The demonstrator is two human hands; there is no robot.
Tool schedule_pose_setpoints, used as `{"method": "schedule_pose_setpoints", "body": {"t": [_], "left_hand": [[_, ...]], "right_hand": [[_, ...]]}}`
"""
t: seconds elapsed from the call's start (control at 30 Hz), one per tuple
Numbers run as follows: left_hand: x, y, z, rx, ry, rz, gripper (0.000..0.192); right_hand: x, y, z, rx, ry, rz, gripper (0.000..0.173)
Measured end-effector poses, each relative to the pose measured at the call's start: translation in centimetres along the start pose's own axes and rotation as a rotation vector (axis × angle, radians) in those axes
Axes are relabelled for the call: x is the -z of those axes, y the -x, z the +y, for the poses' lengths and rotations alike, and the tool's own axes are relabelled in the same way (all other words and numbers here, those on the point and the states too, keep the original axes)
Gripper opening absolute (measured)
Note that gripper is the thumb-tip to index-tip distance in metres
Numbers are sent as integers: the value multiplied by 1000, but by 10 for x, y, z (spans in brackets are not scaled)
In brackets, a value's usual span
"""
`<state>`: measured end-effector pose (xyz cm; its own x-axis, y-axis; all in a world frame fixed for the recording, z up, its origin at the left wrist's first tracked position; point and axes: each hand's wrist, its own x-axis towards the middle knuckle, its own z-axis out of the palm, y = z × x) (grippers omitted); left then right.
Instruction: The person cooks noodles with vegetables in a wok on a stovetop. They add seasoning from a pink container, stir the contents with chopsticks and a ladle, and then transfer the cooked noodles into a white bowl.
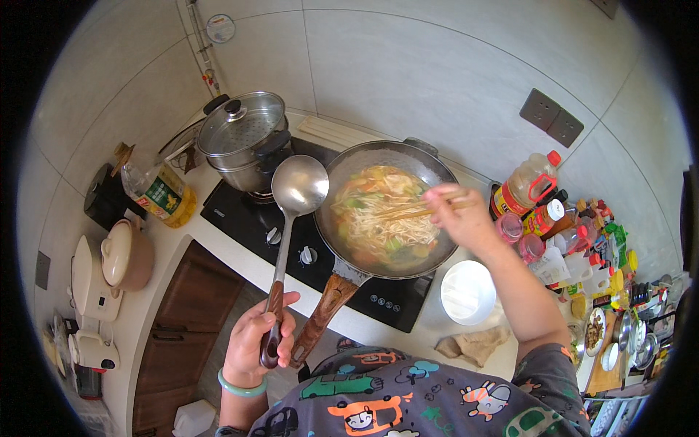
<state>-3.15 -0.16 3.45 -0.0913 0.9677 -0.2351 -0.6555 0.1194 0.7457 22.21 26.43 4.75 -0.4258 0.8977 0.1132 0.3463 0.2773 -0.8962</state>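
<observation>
My left hand grips a steel ladle by its brown wooden handle, the bowl raised in front of the stove left of the pan. With my right hand I hold a pair of wooden chopsticks, tips in the noodles. The noodles lie in steaming broth with green vegetables and orange-red pieces. They fill a dark wok-style frying pan on the right side of the black gas hob. Its wooden handle points toward me, just right of the ladle handle.
A lidded steel steamer pot stands on the left burner. Right of the hob are a white bowl, a tan cloth and crowded sauce bottles. Leftward stand an oil bottle and a beige lidded pot.
</observation>
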Motion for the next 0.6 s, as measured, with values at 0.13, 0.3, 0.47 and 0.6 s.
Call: {"method": "schedule_pose_setpoints", "body": {"t": [0.13, 0.3, 0.47, 0.6], "left_hand": [[-4, -2, 3, 16, 2, -20, 47], [0, 4, 3, -10, 12, 16, 47], [-2, 0, 2, 9, 24, 13, 46], [-3, 0, 1, 13, 33, 9, 46]], "right_hand": [[-2, 0, 29, 14, 170, -157, 27], [69, -18, 25, -69, 36, 164, 25], [79, -47, 63, -261, 31, 275, 25], [40, -65, 89, -418, -239, 241, 25]]}}
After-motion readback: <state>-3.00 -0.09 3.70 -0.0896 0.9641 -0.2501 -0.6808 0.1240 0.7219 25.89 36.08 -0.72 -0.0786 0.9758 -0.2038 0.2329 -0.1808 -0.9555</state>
